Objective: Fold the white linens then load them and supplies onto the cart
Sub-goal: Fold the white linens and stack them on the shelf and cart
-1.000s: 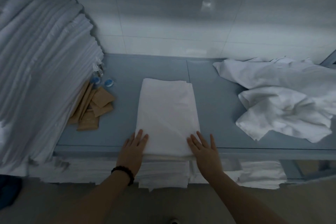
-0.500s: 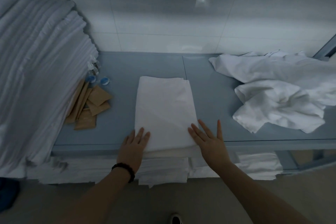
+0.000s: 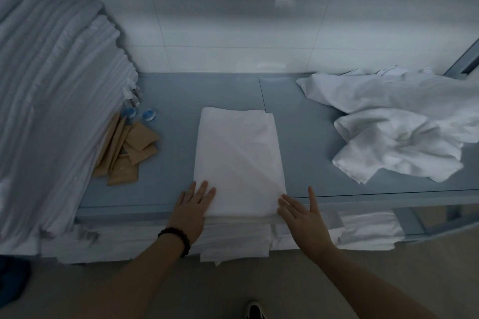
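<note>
A folded white linen [image 3: 239,160] lies as a long rectangle in the middle of the blue-grey table [image 3: 166,186], its near end at the table's front edge. My left hand [image 3: 193,208] lies flat with straight fingers on the linen's near left corner. My right hand [image 3: 303,215] is flat at the near right corner, fingers spread, fingertips touching the cloth's edge. A heap of unfolded white linens [image 3: 394,122] lies crumpled at the right of the table.
A tall stack of folded white linens [image 3: 49,101] fills the left. Brown paper packets [image 3: 129,150] and small blue-capped bottles [image 3: 140,111] lie beside it. More folded linens [image 3: 363,230] sit on a shelf under the table. A tiled wall [image 3: 233,21] stands behind.
My right hand has slid from on top of the linen to its right edge, near the front corner. My left hand stays on the near left corner.
</note>
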`<state>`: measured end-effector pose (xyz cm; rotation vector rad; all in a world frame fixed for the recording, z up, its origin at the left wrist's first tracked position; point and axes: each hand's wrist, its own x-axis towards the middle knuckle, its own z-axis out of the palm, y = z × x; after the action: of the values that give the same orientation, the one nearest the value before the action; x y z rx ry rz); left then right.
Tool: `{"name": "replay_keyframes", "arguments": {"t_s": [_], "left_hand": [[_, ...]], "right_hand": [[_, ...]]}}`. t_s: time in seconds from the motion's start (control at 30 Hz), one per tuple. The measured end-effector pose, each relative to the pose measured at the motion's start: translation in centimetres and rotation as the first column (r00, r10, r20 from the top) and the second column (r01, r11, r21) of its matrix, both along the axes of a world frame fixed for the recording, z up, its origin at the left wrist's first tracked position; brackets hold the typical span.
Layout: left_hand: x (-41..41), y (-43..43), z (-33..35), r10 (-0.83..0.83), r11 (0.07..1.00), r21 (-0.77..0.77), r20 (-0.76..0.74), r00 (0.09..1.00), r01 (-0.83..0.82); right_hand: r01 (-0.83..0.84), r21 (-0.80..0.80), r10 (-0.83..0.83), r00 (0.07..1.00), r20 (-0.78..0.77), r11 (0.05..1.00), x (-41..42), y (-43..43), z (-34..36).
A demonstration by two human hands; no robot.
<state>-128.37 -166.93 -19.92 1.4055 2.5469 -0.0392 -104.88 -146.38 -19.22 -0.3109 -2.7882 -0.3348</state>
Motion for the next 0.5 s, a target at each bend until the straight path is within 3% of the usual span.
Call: {"name": "replay_keyframes", "arguments": {"t_s": [0.2, 0.3, 0.4, 0.5], "left_hand": [[-0.2, -0.2, 1.0, -0.066, 0.996, -0.072, -0.107, 0.992, 0.059], [0.0, -1.3, 2.2, -0.182, 0.975, 0.080, -0.243, 0.953, 0.207], [0.1, -3.3, 2.0, -0.385, 0.882, 0.091, -0.424, 0.820, 0.462], [-0.2, -4.9, 1.9, -0.460, 0.863, -0.027, -0.456, 0.762, 0.504]], "right_hand": [[-0.023, 0.036, 0.021, 0.999, 0.043, 0.999, 0.7, -0.1, -0.4], [0.002, 0.066, -0.006, 0.997, 0.072, 0.998, 0.3, -0.4, -0.5], [0.008, 0.066, -0.014, 0.996, 0.092, 0.998, -0.2, -0.8, -0.7], [0.057, 0.082, -0.067, 0.990, 0.125, 0.995, -0.2, -1.2, -1.1]]}}
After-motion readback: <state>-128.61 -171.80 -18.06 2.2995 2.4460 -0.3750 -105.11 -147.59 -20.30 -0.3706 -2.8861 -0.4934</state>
